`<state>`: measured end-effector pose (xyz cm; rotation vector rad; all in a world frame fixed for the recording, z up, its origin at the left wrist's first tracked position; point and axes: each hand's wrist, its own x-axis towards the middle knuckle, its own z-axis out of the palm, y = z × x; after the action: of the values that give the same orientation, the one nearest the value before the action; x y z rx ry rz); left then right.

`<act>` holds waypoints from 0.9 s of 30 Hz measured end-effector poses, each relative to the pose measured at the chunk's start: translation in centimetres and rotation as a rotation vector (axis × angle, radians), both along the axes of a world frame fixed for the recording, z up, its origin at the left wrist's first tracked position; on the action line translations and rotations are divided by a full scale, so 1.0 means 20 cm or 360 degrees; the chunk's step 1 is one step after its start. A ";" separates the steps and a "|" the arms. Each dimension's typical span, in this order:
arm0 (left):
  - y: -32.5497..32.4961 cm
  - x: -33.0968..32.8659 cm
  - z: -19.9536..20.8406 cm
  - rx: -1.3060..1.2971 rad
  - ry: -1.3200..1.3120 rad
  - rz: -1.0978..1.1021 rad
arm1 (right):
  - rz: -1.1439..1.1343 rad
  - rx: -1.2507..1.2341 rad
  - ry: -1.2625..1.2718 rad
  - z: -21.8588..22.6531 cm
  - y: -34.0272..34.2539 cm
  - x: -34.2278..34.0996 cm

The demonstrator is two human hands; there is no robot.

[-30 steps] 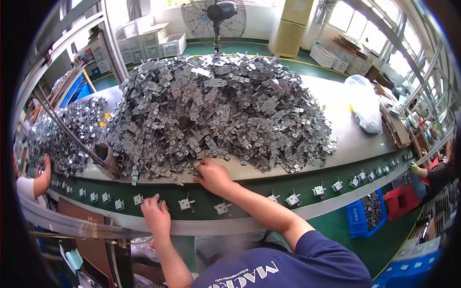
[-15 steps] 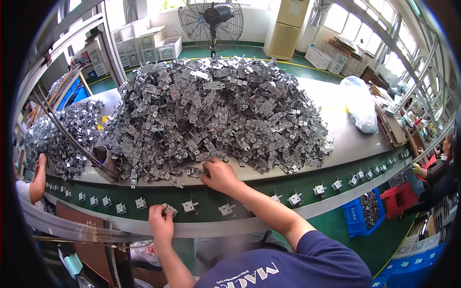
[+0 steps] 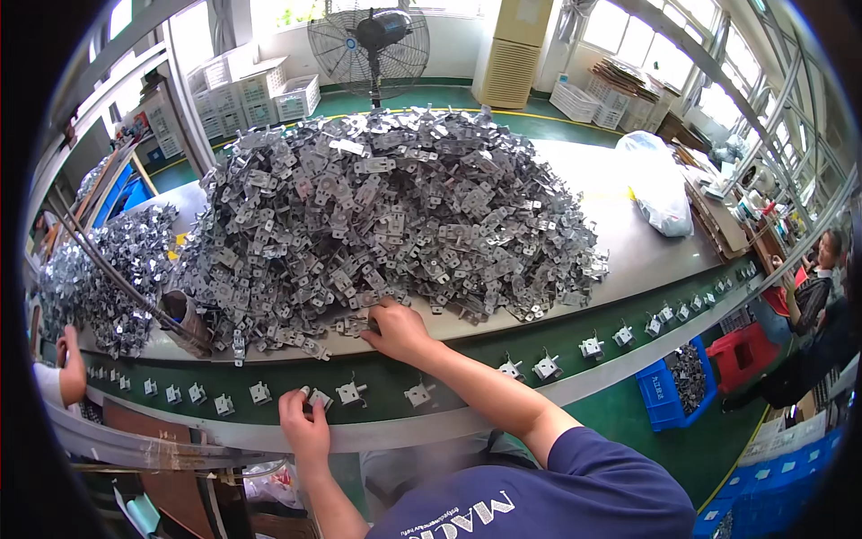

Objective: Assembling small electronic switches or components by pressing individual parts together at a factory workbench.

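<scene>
Left hand (image 3: 305, 422) pinches a boxy silver metal part (image 3: 318, 396) on the green belt (image 3: 385, 384), lower centre, others (image 3: 546, 366) already lined up; a grey metal-bracket heap (image 3: 386, 216) remains mid-frame, right hand (image 3: 397, 331) at its edge, grip unclear.

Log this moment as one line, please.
left hand: touching metal part on green belt | right hand: at near edge of parts pile, grip unclear | fan: beyond pile

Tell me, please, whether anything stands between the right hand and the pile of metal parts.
Nothing visible does: the right hand is at the near edge of the pile of metal parts. The left hand is at the green belt, out of that path. Whether the right hand grips a part is unclear.
</scene>
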<state>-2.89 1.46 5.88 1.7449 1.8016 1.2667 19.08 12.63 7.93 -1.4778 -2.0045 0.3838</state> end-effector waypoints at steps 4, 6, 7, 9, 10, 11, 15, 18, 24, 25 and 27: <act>-0.01 0.02 0.00 -0.0036 -0.0023 -0.0038 | -0.0033 -0.0026 -0.0002 -0.02 0.00 0.00; 0.00 0.01 0.00 -0.0068 0.0003 -0.0087 | -0.0025 -0.0019 -0.0003 -0.02 0.00 0.01; 0.00 0.01 0.01 -0.0109 -0.0003 -0.0108 | -0.0026 -0.0037 -0.0002 -0.02 0.00 0.01; 0.00 0.00 0.00 -0.0109 0.0018 -0.0147 | -0.0046 -0.0025 -0.0007 -0.04 0.00 0.00; 0.00 0.00 -0.01 -0.0113 0.0040 -0.0150 | -0.0029 -0.0017 -0.0010 -0.05 0.01 0.00; 0.00 -0.01 -0.01 -0.0174 0.0025 -0.0139 | -0.0001 0.0005 0.0031 -0.04 0.00 0.00; 0.01 -0.02 -0.03 -0.0118 0.0180 -0.0157 | 0.0021 0.0042 0.0046 -0.02 0.00 0.00; 0.00 0.02 0.02 -0.0284 0.0013 -0.0140 | -0.0004 0.0025 0.0027 -0.03 0.01 0.01; 0.01 -0.01 -0.05 -0.0202 0.0074 -0.0188 | -0.0019 -0.0015 0.0029 -0.05 0.01 0.00; 0.01 -0.01 -0.05 -0.0201 0.0074 -0.0191 | -0.0022 -0.0015 0.0029 -0.06 0.01 0.00; 0.01 -0.01 -0.04 -0.0200 0.0088 -0.0223 | -0.0017 -0.0014 0.0024 -0.06 0.01 0.00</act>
<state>-3.00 1.62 5.01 1.8169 1.7148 1.0375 19.00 12.91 6.69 -1.4862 -1.9851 0.3989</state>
